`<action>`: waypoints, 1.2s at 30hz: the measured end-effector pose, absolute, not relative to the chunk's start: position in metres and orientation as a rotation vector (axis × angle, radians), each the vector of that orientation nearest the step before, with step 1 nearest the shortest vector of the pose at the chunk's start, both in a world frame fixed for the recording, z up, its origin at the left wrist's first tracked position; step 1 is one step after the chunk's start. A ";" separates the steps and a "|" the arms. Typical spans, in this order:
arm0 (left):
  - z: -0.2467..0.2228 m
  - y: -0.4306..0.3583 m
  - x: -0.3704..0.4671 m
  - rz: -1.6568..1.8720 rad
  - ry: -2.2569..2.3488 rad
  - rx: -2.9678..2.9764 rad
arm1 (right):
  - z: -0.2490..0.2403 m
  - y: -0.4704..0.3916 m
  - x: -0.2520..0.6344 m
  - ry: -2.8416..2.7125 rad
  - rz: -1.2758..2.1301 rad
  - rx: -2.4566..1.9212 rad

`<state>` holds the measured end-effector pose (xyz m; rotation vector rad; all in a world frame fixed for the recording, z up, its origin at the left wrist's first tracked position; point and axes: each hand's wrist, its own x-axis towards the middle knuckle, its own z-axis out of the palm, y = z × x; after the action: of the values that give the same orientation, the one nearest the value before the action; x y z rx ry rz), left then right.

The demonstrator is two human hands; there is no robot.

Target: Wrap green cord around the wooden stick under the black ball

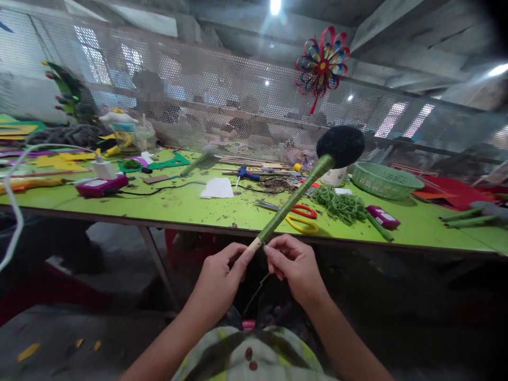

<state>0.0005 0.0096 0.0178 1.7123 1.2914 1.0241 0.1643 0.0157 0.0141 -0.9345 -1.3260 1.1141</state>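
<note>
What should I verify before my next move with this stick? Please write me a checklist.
1. Left hand holds the stick's bare end: ok.
2. Right hand holds the green strand: ok.
3. Green wrap covers the stick down to its end: not ok, pale wood shows.
4. Strand pulled tight: not ok, its tail hangs loose.
5. Black head firmly fixed: cannot tell.

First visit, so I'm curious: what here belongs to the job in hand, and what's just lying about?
Likely in the job: wrapped stick, black head, green strand, string pile, scissors.
Seemingly just lying about: white paper, green basket, pink box.
</note>
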 end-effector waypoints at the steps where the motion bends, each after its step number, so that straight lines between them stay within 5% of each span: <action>1: 0.018 0.010 0.000 1.011 1.262 1.665 | 0.016 0.014 0.164 -1.352 1.060 -0.957; 9: 0.026 0.012 0.000 0.906 1.081 1.340 | 0.023 0.011 0.164 -1.487 0.773 -1.013; 36: 0.023 0.013 0.001 0.845 0.975 1.296 | 0.013 0.009 0.158 -1.453 0.809 -1.038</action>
<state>0.0010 0.0130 0.0226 1.2959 0.9748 0.8446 0.1584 0.0087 0.0128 -1.0379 -1.4526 0.8092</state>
